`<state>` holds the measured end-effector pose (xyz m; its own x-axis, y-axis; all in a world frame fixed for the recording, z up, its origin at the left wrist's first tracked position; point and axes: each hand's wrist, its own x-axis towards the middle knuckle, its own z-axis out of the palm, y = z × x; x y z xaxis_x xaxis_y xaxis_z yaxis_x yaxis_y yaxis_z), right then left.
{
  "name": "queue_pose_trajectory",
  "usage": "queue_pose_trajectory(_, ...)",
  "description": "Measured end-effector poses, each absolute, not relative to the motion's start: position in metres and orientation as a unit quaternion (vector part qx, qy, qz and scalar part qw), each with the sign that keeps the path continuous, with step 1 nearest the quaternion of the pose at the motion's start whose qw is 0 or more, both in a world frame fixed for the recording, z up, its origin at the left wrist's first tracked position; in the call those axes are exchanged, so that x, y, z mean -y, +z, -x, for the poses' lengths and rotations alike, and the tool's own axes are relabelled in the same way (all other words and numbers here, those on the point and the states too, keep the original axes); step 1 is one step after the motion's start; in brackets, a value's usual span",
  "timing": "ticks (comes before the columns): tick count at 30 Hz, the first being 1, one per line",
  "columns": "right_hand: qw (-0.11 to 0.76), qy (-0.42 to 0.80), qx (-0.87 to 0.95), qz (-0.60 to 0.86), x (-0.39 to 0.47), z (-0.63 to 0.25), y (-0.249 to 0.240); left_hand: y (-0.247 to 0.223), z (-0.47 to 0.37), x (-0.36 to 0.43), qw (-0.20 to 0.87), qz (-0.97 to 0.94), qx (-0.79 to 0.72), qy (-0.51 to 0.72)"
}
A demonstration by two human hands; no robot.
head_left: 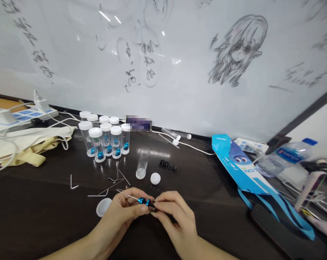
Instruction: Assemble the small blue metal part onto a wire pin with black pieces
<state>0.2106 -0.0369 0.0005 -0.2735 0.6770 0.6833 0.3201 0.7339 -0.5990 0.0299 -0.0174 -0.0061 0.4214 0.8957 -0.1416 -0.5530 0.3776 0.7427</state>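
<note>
Between my two hands is a small blue and black part, with a thin metal rod running out of its left end. My left hand pinches the blue part between thumb and fingers. The fingertips of my right hand are closed on its black right end. Just beyond my hands stand an uncapped clear tube and a loose white cap. Several small black pieces lie to their right. A shallow white lid is beside my left wrist.
Several white-capped tubes holding blue parts stand at back left. Hex keys and bent wires lie left of centre. A blue bag, a water bottle and a dark phone-like slab are at right; a whiteboard stands behind.
</note>
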Motion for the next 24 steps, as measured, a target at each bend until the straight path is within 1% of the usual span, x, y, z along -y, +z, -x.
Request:
queue_pose_trajectory(12,0.504,0.190,0.776,0.329,0.0375,-0.2109,-0.0009,-0.0080,-0.0293,0.0173,0.775,-0.317,-0.277,0.471)
queue_pose_trajectory(24,0.510,0.177,0.780,0.317,0.0370,-0.2108,0.0005,-0.0083,-0.0290,0.0174,0.782,-0.314,-0.278,0.461)
